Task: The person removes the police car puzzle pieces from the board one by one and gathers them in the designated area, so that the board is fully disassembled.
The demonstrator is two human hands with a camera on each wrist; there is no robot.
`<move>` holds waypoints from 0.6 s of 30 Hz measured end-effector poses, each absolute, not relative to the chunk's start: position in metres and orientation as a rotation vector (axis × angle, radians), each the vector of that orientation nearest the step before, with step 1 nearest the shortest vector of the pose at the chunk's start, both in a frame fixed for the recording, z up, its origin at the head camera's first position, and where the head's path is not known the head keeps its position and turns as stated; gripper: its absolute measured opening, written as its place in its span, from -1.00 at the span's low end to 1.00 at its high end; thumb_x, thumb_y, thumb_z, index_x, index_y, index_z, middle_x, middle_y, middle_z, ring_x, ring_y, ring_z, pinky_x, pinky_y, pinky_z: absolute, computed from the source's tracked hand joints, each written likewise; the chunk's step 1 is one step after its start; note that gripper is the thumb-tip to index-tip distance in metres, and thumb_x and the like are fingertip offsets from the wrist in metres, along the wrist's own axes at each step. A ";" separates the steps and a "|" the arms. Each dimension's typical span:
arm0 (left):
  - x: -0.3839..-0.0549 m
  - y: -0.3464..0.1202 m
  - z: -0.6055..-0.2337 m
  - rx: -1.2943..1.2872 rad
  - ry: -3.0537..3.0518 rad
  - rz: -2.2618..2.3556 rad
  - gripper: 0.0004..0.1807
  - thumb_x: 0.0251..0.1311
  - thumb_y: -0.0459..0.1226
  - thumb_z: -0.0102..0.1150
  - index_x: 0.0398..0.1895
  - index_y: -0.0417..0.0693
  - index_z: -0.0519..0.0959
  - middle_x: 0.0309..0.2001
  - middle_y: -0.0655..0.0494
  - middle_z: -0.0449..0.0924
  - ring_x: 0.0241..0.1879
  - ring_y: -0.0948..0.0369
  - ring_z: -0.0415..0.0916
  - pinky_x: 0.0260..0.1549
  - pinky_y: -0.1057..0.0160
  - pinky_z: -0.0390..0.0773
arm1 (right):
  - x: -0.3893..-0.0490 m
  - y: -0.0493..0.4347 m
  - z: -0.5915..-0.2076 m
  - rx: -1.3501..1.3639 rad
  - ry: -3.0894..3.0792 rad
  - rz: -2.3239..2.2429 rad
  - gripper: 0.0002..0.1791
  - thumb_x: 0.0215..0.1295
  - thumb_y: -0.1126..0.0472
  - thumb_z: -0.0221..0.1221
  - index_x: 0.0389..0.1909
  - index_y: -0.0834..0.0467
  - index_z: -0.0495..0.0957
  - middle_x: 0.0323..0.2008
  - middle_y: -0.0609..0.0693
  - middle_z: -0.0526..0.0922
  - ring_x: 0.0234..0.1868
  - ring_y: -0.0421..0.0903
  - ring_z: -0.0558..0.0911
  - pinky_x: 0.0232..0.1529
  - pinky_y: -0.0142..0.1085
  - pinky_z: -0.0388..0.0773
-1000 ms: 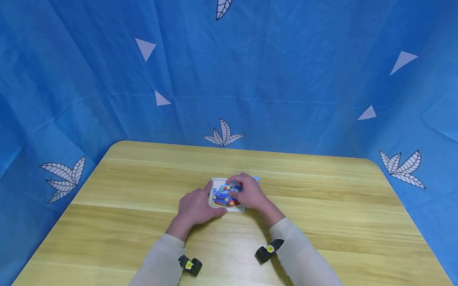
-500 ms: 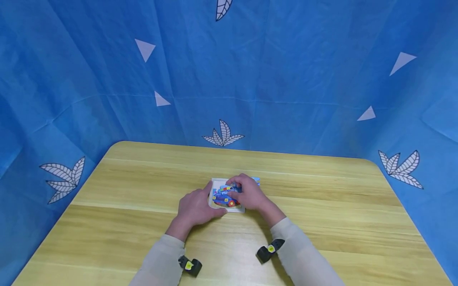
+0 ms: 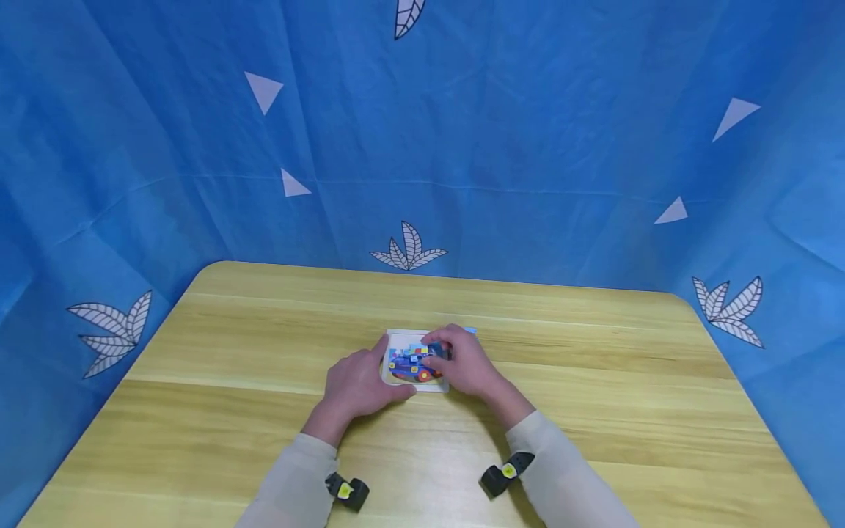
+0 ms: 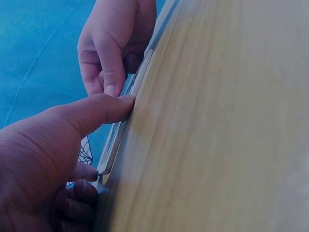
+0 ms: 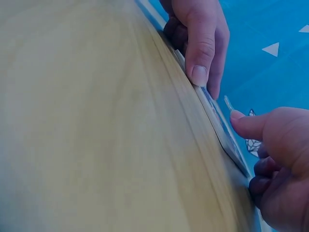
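A flat jigsaw board (image 3: 399, 336) with a pale frame and a blue vehicle picture with red wheels lies on the wooden table. My left hand (image 3: 359, 383) grips its left side, the thumb along the near edge and the index finger at the far left. Over the picture's upper right, my right hand (image 3: 467, 364) pinches a thin puzzle piece (image 5: 228, 103) between thumb and fingers. In the right wrist view that piece stands tilted just off the board, at the thumb tip. My right fingers hide the board's right part in the head view.
A light blue flat piece (image 3: 471, 330) shows beyond my right hand, mostly covered by it. The wooden table (image 3: 264, 323) stretches to both sides, and a blue patterned cloth (image 3: 528, 147) hangs behind its far edge.
The puzzle piece in my right hand has turned, and its red and yellow strip shows less. My right hand has shifted slightly towards me. My left hand keeps its grip on the board.
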State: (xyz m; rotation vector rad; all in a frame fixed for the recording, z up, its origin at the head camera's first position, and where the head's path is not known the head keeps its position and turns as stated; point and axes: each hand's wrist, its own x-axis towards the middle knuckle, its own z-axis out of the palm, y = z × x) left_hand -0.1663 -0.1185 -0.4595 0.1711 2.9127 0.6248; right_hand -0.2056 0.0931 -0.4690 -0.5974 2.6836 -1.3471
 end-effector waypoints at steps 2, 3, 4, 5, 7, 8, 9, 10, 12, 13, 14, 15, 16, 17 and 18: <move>-0.166 -0.119 -0.460 0.171 2.911 0.624 0.22 -0.11 0.37 0.36 0.55 -0.08 0.18 -0.01 -0.05 0.62 -0.18 0.08 0.54 -0.29 0.08 0.47 | -0.203 0.096 -0.469 -0.586 2.684 -1.355 -0.75 0.25 0.25 0.39 -0.05 0.13 0.70 -0.39 0.00 0.44 -0.33 -0.05 0.39 -0.32 -0.20 0.34; -0.166 -0.119 -0.460 0.172 2.910 0.623 0.22 -0.11 0.37 0.36 0.55 -0.08 0.18 -0.01 -0.06 0.62 -0.18 0.07 0.54 -0.28 0.07 0.47 | -0.201 0.097 -0.469 -0.586 2.687 -1.361 -0.75 0.25 0.26 0.39 -0.05 0.14 0.70 -0.40 0.00 0.43 -0.34 -0.04 0.38 -0.33 -0.20 0.33; -0.166 -0.119 -0.460 0.171 2.908 0.624 0.22 -0.11 0.37 0.36 0.55 -0.09 0.18 0.00 -0.07 0.61 -0.17 0.07 0.54 -0.27 0.07 0.47 | -0.199 0.099 -0.469 -0.582 2.688 -1.367 -0.74 0.24 0.27 0.39 -0.05 0.14 0.70 -0.41 0.02 0.42 -0.34 -0.04 0.37 -0.33 -0.20 0.32; -0.166 -0.119 -0.460 0.171 2.906 0.624 0.22 -0.11 0.37 0.36 0.55 -0.09 0.18 0.01 -0.07 0.61 -0.16 0.06 0.54 -0.26 0.06 0.48 | -0.198 0.100 -0.469 -0.574 2.690 -1.373 -0.74 0.23 0.27 0.40 -0.06 0.14 0.70 -0.41 0.02 0.42 -0.35 -0.04 0.37 -0.33 -0.21 0.32; -0.166 -0.120 -0.460 0.170 2.904 0.623 0.23 -0.11 0.37 0.36 0.56 -0.08 0.17 0.03 -0.08 0.61 -0.15 0.05 0.54 -0.24 0.05 0.48 | -0.195 0.104 -0.468 -0.583 2.692 -1.393 -0.74 0.22 0.29 0.40 -0.06 0.16 0.69 -0.42 0.02 0.40 -0.35 -0.04 0.36 -0.34 -0.21 0.31; -0.166 -0.120 -0.460 0.169 2.902 0.620 0.23 -0.10 0.37 0.35 0.56 -0.08 0.16 0.03 -0.09 0.60 -0.15 0.05 0.54 -0.23 0.05 0.48 | -0.194 0.105 -0.467 -0.586 2.694 -1.402 -0.74 0.22 0.30 0.40 -0.06 0.16 0.69 -0.43 0.02 0.40 -0.35 -0.05 0.36 -0.34 -0.21 0.31; -0.166 -0.120 -0.460 0.169 2.900 0.620 0.23 -0.10 0.37 0.35 0.56 -0.07 0.16 0.03 -0.09 0.60 -0.15 0.05 0.53 -0.23 0.05 0.48 | -0.193 0.107 -0.467 -0.593 2.696 -1.412 -0.74 0.21 0.31 0.40 -0.06 0.17 0.69 -0.44 0.02 0.39 -0.36 -0.05 0.36 -0.34 -0.21 0.31; -0.166 -0.120 -0.460 0.171 2.899 0.620 0.23 -0.10 0.37 0.35 0.56 -0.07 0.15 0.03 -0.09 0.60 -0.15 0.05 0.53 -0.23 0.04 0.48 | -0.192 0.109 -0.466 -0.595 2.698 -1.421 -0.73 0.21 0.30 0.40 -0.06 0.18 0.69 -0.44 0.02 0.39 -0.36 -0.05 0.36 -0.33 -0.21 0.31; -0.166 -0.121 -0.460 0.176 2.898 0.622 0.22 -0.09 0.37 0.34 0.57 -0.05 0.16 0.03 -0.09 0.60 -0.16 0.05 0.53 -0.23 0.05 0.48 | -0.190 0.113 -0.465 -0.607 2.707 -1.434 -0.73 0.20 0.31 0.41 -0.06 0.19 0.69 -0.46 0.02 0.37 -0.37 -0.05 0.35 -0.33 -0.20 0.31; -0.166 -0.121 -0.460 0.179 2.898 0.624 0.21 -0.09 0.37 0.34 0.57 -0.05 0.16 0.03 -0.10 0.60 -0.16 0.05 0.52 -0.22 0.04 0.48 | -0.189 0.115 -0.465 -0.605 2.711 -1.436 -0.73 0.20 0.30 0.41 -0.07 0.18 0.69 -0.46 0.02 0.36 -0.37 -0.05 0.35 -0.33 -0.20 0.31; -0.166 -0.121 -0.459 0.182 2.897 0.628 0.20 -0.08 0.36 0.34 0.56 -0.04 0.16 0.04 -0.09 0.60 -0.16 0.05 0.52 -0.22 0.04 0.48 | -0.189 0.117 -0.465 -0.602 2.720 -1.433 -0.73 0.20 0.29 0.41 -0.07 0.18 0.69 -0.46 0.01 0.35 -0.37 -0.06 0.35 -0.33 -0.20 0.31; -0.166 -0.121 -0.459 0.184 2.896 0.632 0.19 -0.07 0.35 0.34 0.56 -0.04 0.17 0.04 -0.09 0.60 -0.15 0.05 0.52 -0.21 0.03 0.47 | -0.188 0.119 -0.465 -0.595 2.725 -1.432 -0.73 0.20 0.29 0.42 -0.07 0.18 0.69 -0.47 0.01 0.35 -0.37 -0.05 0.35 -0.32 -0.19 0.31; -0.166 -0.120 -0.459 0.185 2.895 0.635 0.18 -0.07 0.35 0.34 0.56 -0.03 0.17 0.06 -0.10 0.59 -0.14 0.04 0.52 -0.20 0.03 0.47 | -0.188 0.121 -0.466 -0.588 2.733 -1.429 -0.73 0.20 0.29 0.42 -0.07 0.18 0.70 -0.46 0.00 0.35 -0.37 -0.05 0.35 -0.32 -0.19 0.31; -0.165 -0.120 -0.459 0.185 2.894 0.637 0.17 -0.06 0.34 0.34 0.56 -0.03 0.18 0.06 -0.10 0.59 -0.14 0.04 0.52 -0.19 0.02 0.47 | -0.187 0.123 -0.466 -0.581 2.742 -1.423 -0.73 0.20 0.28 0.42 -0.08 0.17 0.70 -0.46 0.00 0.35 -0.37 -0.05 0.35 -0.32 -0.19 0.32; -0.165 -0.120 -0.459 0.185 2.894 0.637 0.16 -0.05 0.33 0.34 0.56 -0.03 0.18 0.07 -0.10 0.59 -0.13 0.04 0.52 -0.18 0.02 0.47 | -0.187 0.125 -0.467 -0.568 2.747 -1.418 -0.74 0.20 0.28 0.42 -0.08 0.16 0.70 -0.46 -0.01 0.35 -0.37 -0.05 0.35 -0.32 -0.19 0.32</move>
